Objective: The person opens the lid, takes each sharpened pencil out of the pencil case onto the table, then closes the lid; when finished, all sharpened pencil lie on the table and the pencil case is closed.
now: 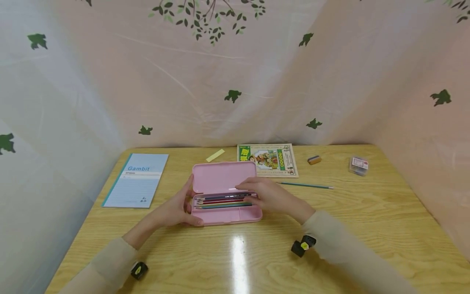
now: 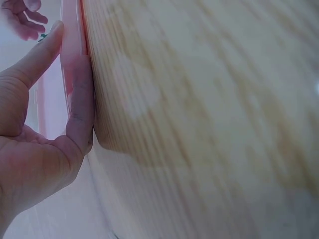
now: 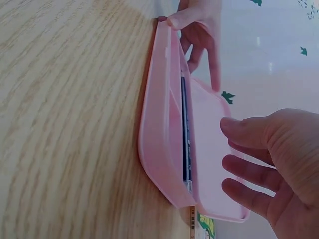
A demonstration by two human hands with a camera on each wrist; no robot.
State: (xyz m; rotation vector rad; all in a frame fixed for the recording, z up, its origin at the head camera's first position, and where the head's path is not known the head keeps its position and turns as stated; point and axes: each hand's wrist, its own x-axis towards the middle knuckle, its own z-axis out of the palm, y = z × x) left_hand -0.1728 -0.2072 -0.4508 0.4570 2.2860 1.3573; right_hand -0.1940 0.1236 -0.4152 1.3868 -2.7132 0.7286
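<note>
A pink pencil case [image 1: 224, 175] lies open on the wooden table, its lid tilted back. Several coloured pencils [image 1: 220, 202] lie side by side in its long compartment, tips to the left. The left hand [image 1: 174, 212] holds the case's left end; in the left wrist view its thumb [image 2: 42, 57] is on the rim, with fingers along the side. Over the right end hovers the right hand [image 1: 269, 196], fingers loosely bent. Nothing shows between these fingers in the right wrist view, where they stand apart from the case beside the lid [image 3: 212, 149].
A Gambit notebook [image 1: 136, 179] lies at the left. Behind the case are a pale yellow strip [image 1: 215, 155] and a colourful booklet [image 1: 271, 159]. To the right lie a green pencil [image 1: 306, 185], a small brown-and-blue block [image 1: 314, 160] and a small clear box [image 1: 358, 165].
</note>
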